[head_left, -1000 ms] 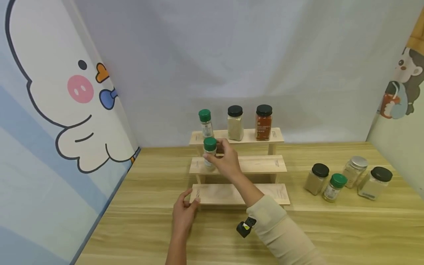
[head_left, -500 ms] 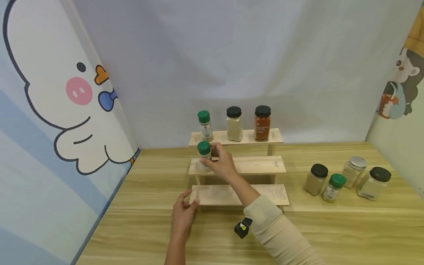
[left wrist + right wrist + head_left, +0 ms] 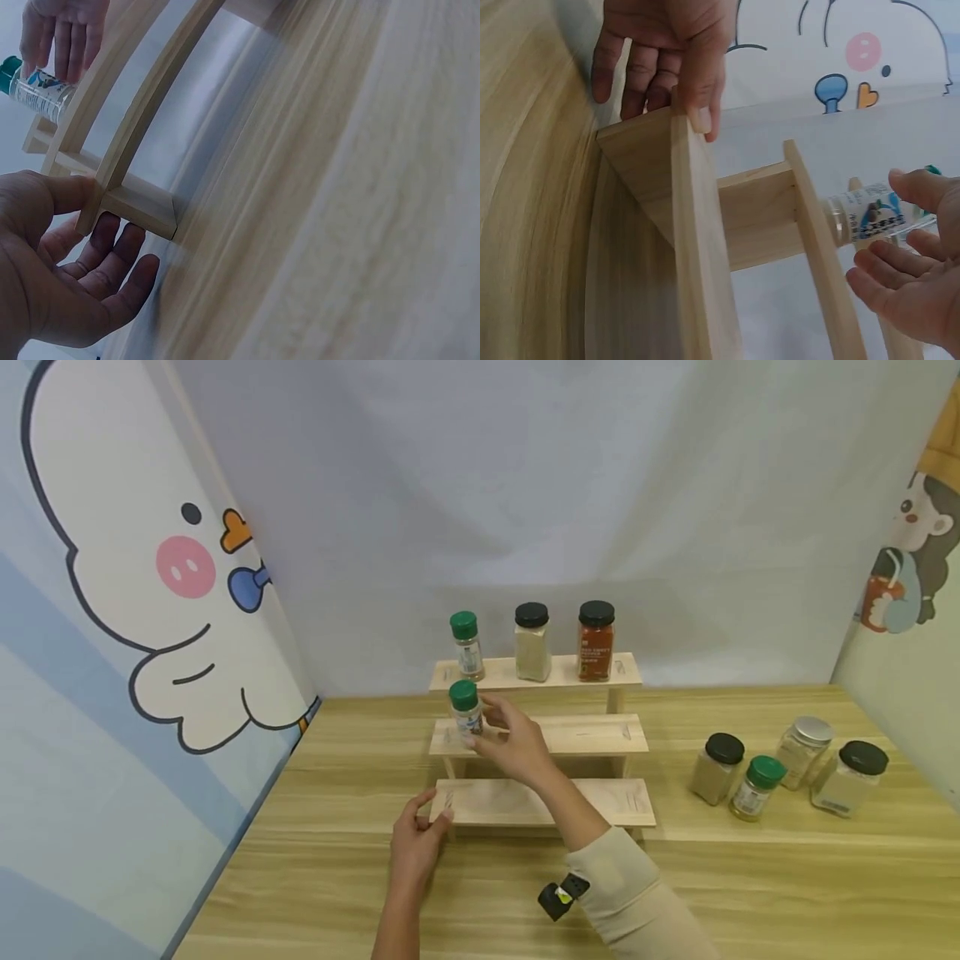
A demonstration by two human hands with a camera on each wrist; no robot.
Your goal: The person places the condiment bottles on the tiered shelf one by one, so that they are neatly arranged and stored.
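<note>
A small clear spice jar with a green cap [image 3: 465, 697] stands upright at the left end of the wooden rack's middle shelf [image 3: 592, 733]. My right hand [image 3: 517, 747] is just to its right, thumb and fingers spread loosely around the jar's side. In the right wrist view the spice jar [image 3: 874, 214] shows its printed label, with the right hand's fingers [image 3: 889, 274] apart from it. Down at the bottom shelf [image 3: 525, 802], my left hand [image 3: 416, 839] holds the left end, thumb on one side of the board and fingers on the other.
On the top shelf stand another green-capped jar [image 3: 468, 647], a black-capped pale jar [image 3: 532, 643] and a red spice jar [image 3: 596, 643]. Several more jars, including a silver-lidded jar [image 3: 805, 752], are on the table [image 3: 750, 885] at the right.
The green-capped jar moved left a little and was set on the middle shelf. My right hand's fingers have loosened and drawn back right, uncovering the label. The left hand stays put.
</note>
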